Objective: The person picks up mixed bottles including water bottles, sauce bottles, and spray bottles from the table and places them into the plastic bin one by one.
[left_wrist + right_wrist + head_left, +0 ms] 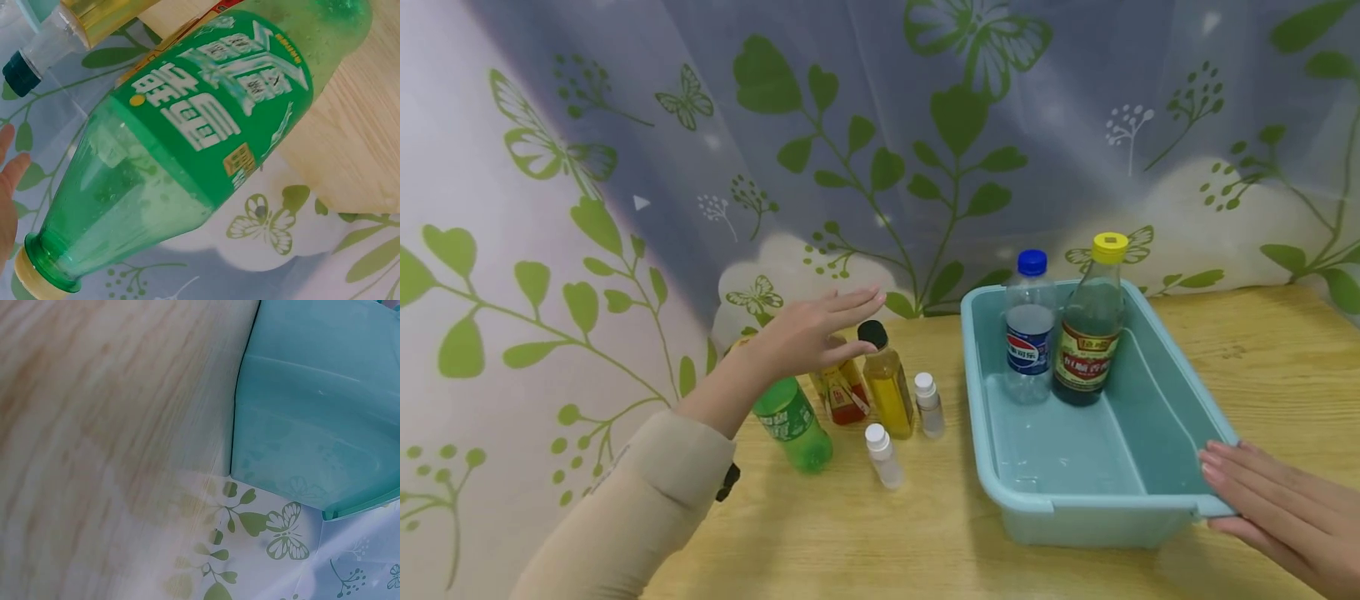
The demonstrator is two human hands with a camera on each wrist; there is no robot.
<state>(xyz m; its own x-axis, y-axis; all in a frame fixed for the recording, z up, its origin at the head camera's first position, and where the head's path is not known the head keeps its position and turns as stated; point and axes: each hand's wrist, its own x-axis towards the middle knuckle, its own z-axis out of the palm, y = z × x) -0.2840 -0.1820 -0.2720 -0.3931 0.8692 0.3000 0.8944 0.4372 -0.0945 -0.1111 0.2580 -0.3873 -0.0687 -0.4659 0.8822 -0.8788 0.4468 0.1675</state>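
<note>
Closest to the left wrist camera, a green soda bottle (212, 106) slants across the view, its base up at the right and its pale yellow cap (41, 276) down at the left; the head view shows it upright on the counter (850, 533), long axis vertical, below the left hand (808, 329) and partly hidden by the wrist. That hand is clearly the nearer one, its fingers stretched nearly straight above the bottles and gripping nothing; whether they brush anything I cannot tell. As I judge it, a hold on the soda bottle would have to come in around its tapering neck, while the slim oil bottle (891, 392) has its dark cap (872, 334) just below the fingertips. Thin, glossy plastic and a printed wrap make up the green bottle; golden liquid shows through the oil bottle, beside a bottle with a reddish base (848, 408) and two small white-capped bottles (885, 458). Well to the right, a smooth, rectangular blue-green tub (1101, 504) holds an upright cola bottle (1028, 350) and a dark vinegar bottle (1086, 354); at its near right corner the right hand (1288, 504) takes the rim between straight fingers and thumb. Behind hangs a leaf-and-butterfly cloth (850, 67)
</note>
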